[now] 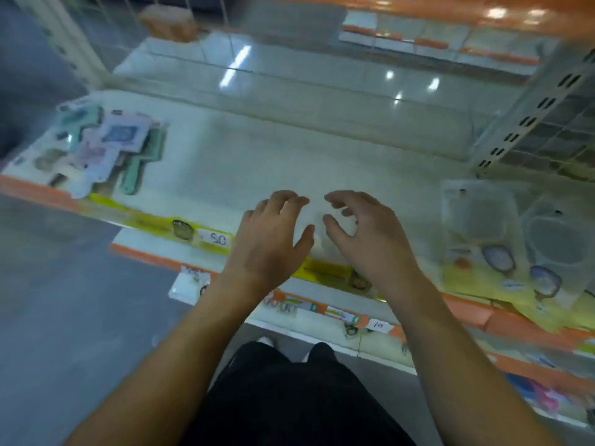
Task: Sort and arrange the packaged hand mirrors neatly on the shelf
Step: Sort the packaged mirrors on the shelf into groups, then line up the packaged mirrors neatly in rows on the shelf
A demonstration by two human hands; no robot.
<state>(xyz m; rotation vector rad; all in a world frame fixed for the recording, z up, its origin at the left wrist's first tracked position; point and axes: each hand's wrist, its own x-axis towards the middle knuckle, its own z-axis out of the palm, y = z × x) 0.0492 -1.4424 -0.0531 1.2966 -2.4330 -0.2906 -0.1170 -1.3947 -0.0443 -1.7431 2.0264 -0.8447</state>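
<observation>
I see my left hand [273, 233] and right hand [363, 230] side by side over the front middle of the white shelf [289, 149], fingers loosely curled and spread, holding nothing. The packaged hand mirrors lie in two groups well apart from both hands: a jumbled pile [96, 149] at the shelf's left end and clear packs [502, 239] at its right end, all blurred

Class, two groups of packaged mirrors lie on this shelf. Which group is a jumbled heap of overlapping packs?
The pastel packs at the shelf's left end: they overlap at mixed angles, while the clear packs on the right lie side by side.
</observation>
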